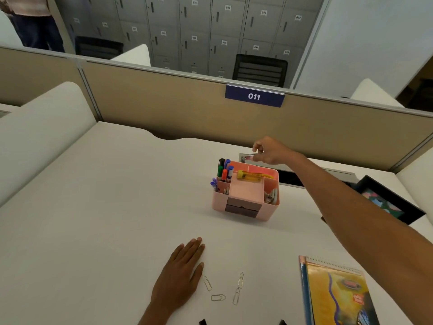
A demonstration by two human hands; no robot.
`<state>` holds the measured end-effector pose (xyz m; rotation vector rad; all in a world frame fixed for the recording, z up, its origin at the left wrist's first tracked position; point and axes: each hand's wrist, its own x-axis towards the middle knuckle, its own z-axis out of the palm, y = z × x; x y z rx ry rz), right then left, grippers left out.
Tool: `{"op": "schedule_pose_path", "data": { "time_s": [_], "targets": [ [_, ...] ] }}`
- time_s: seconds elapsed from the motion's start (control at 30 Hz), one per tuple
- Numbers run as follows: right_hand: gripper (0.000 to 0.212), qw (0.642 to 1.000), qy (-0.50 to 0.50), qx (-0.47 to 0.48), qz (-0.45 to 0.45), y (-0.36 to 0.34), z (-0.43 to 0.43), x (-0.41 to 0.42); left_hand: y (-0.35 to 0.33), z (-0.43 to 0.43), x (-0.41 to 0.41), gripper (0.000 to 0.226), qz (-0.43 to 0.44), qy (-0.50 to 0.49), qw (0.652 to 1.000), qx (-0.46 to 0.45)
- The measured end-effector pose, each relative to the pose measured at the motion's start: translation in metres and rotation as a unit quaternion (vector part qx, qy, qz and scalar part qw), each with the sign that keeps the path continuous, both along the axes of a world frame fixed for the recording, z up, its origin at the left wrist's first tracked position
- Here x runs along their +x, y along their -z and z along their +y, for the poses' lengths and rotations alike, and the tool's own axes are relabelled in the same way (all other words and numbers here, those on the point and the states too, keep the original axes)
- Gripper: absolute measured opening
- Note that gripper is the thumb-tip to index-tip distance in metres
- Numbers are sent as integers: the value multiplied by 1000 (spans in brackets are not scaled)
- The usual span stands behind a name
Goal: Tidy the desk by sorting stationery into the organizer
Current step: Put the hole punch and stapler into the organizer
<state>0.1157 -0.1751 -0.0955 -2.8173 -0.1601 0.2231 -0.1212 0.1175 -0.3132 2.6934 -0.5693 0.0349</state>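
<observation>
The pink organizer (243, 195) stands in the middle of the white desk (105, 207). Several markers (223, 171) stick up from its left compartments, and a yellow item (249, 177) lies in its back section. My right hand (269, 152) reaches over the organizer's far edge, fingers pinched on a small pink, shiny object (248, 157) that is too blurred to name. My left hand (181, 275) rests flat on the desk, fingers together, holding nothing. Several paper clips (219, 297) lie loose just right of it.
A spiral notebook (337, 294) with a yellow cover lies at the near right. A black frame (386, 202) sits at the right edge beside a cable slot (290, 177). A beige partition (164, 109) labelled 011 closes the desk's back.
</observation>
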Motion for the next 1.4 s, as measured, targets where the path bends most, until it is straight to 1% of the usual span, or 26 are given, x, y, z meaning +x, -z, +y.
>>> {"op": "schedule_pose_path", "data": {
  "time_s": [0.17, 0.33, 0.47, 0.63, 0.83, 0.97, 1.07, 1.17, 1.4],
  "targets": [
    [16, 998, -2, 27, 50, 6, 7, 13, 3, 0, 1, 52, 7, 2, 1000, 3],
    [7, 997, -11, 42, 58, 16, 13, 21, 5, 0, 2, 52, 11, 2, 1000, 5],
    [14, 996, -39, 5, 79, 25, 19, 25, 4, 0, 3, 52, 17, 4, 1000, 4],
    [12, 993, -78, -68, 58, 41, 26, 32, 2, -1, 1, 52, 17, -2, 1000, -3],
    [22, 991, -90, -82, 55, 44, 17, 37, 0, -1, 1, 53, 22, -3, 1000, -2],
    [26, 991, -96, -57, 75, 45, 11, 34, -1, -1, 1, 53, 29, -5, 1000, -1],
    [25, 991, -87, 13, 105, 46, 5, 32, -2, -1, 1, 53, 31, -7, 1000, 4],
    [25, 989, -74, 63, 109, 45, -1, 31, -2, -1, 1, 53, 35, -8, 999, 5],
    [26, 991, -49, 82, 94, 49, -3, 28, -5, -1, 0, 53, 33, -7, 999, 7]
  ]
}}
